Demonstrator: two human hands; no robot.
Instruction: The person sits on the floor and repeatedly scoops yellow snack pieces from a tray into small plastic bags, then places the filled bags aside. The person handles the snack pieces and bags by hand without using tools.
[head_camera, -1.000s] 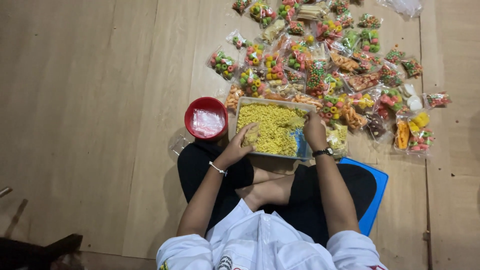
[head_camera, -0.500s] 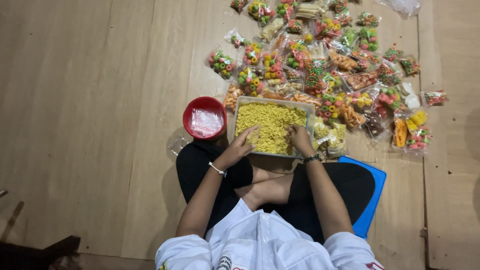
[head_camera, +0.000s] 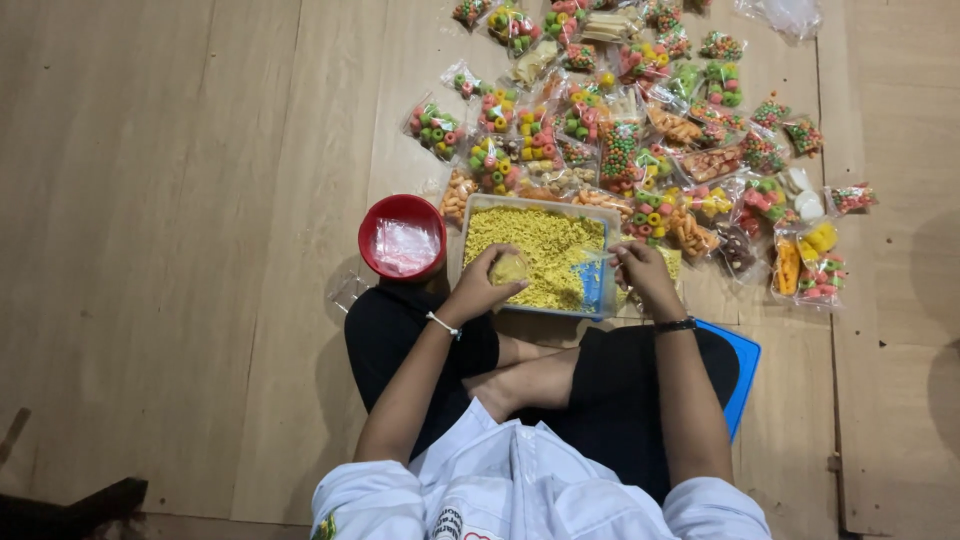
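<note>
On the wooden floor (head_camera: 180, 250) many snack bags (head_camera: 620, 110) lie spread. A clear tub (head_camera: 600, 290) with yellow crumbs stands before the person's knees, a red bowl (head_camera: 375, 225) just beside. The left hand (head_camera: 482, 285) is closed around a small filled bag (head_camera: 510, 268) above the tub. The right hand (head_camera: 642, 275) pinches this bag's clear top at the tub's right edge.

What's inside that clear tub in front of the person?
The clear tub is filled with small yellow snack pieces. The left hand covers part of them while holding a small bag. The tub's bottom is hidden beneath the pieces.
</note>
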